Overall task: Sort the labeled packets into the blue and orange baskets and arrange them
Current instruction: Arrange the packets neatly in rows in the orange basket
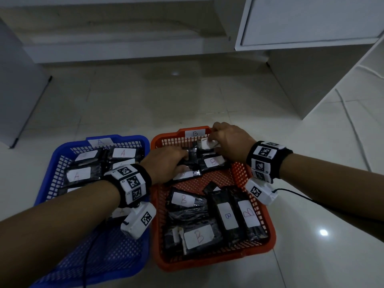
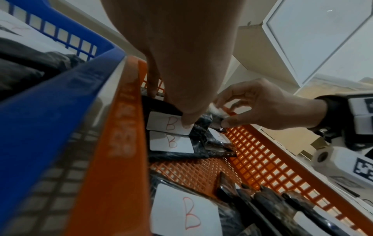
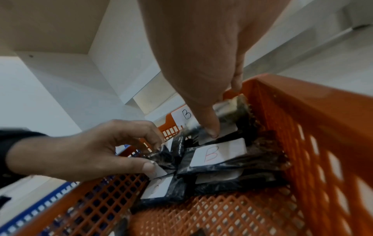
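The orange basket [image 1: 220, 263] marked B holds several black packets with white B labels; the blue basket [image 1: 46, 183] marked A holds A packets [image 1: 123, 153]. Both hands work at the far end of the orange basket. My left hand [image 1: 182, 163] pinches a black B packet [image 2: 163, 123], thumb on its label and fingers behind it. This packet lies over another B packet [image 2: 171, 142]. My right hand [image 1: 212, 140] grips a packet [image 3: 234, 108] at the far right corner, thumb pressed on its label. A further B packet [image 3: 218, 154] lies just in front of it.
A bare strip of orange mesh floor [image 1: 207, 183] separates the far packets from the near group [image 1: 226, 217]. A white cabinet [image 1: 311, 21] stands beyond on the right. A cable [image 1: 351, 121] runs over the tiled floor, and a grey panel [image 1: 16, 90] stands at left.
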